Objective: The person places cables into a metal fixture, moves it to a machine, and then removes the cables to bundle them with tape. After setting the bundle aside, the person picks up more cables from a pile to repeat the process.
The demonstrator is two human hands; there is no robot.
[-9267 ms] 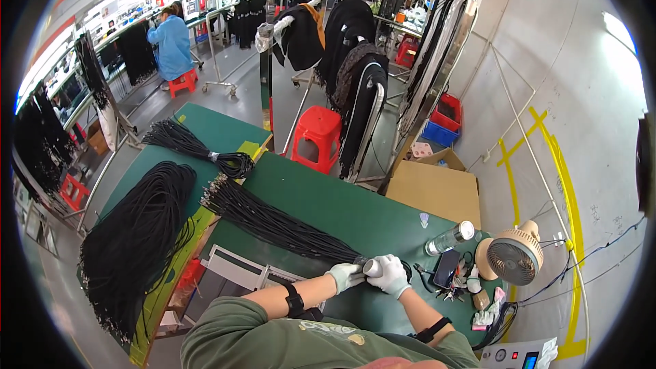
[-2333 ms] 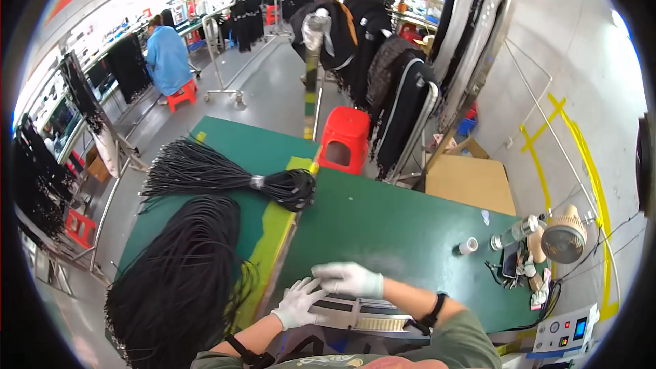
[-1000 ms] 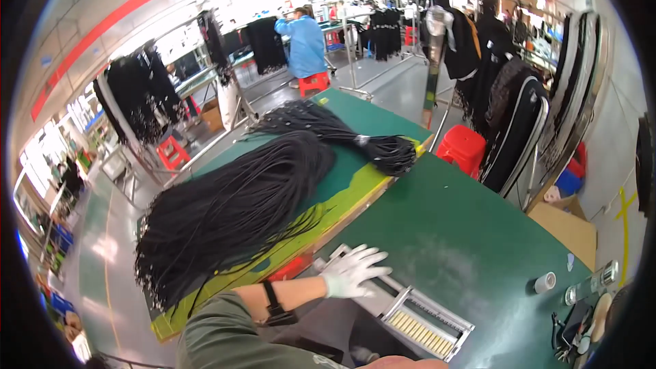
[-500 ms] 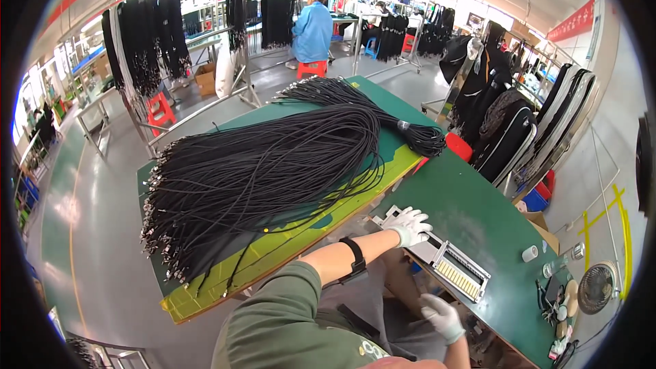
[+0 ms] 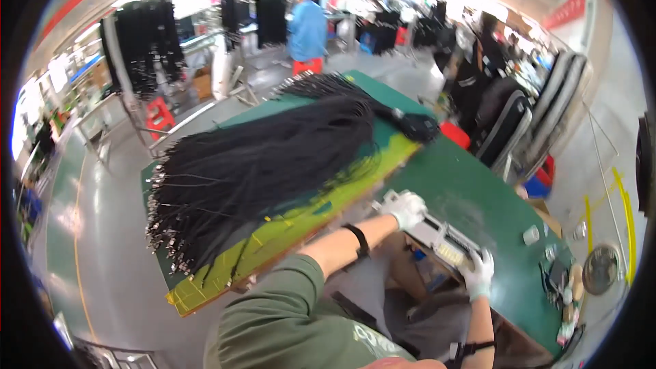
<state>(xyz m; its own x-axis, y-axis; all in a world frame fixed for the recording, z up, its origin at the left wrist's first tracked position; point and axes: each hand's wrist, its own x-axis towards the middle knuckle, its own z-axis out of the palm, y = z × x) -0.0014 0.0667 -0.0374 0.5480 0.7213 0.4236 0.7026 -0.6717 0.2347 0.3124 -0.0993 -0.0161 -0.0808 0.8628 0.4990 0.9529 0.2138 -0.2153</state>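
Note:
A long grey metal fixture (image 5: 430, 235) lies along the near edge of the green table, with a block of pale yellow strips (image 5: 450, 255) toward its right end. My left hand (image 5: 408, 210), in a white glove, closes over the fixture near its left end. At the opposite end, my gloved right hand (image 5: 477, 275) grips the corner beside the yellow strips, thumb and fingers around the edge. Motion blur softens the fingers. To the left, a big spread of thin black cords (image 5: 266, 164) with metal-looking tips covers the table.
A tied cord bundle (image 5: 413, 125) lies behind the spread. Yellow-green sheeting (image 5: 273, 236) lines the table's front edge. On the right stand a white cylinder (image 5: 531, 235), small tools and a round fan (image 5: 601, 270). A person in blue (image 5: 307, 31) sits farther off among hanging racks.
My right hand has come up from beside the table onto the fixture's right end. My left hand has drawn its fingers in on the fixture. The view has shifted slightly.

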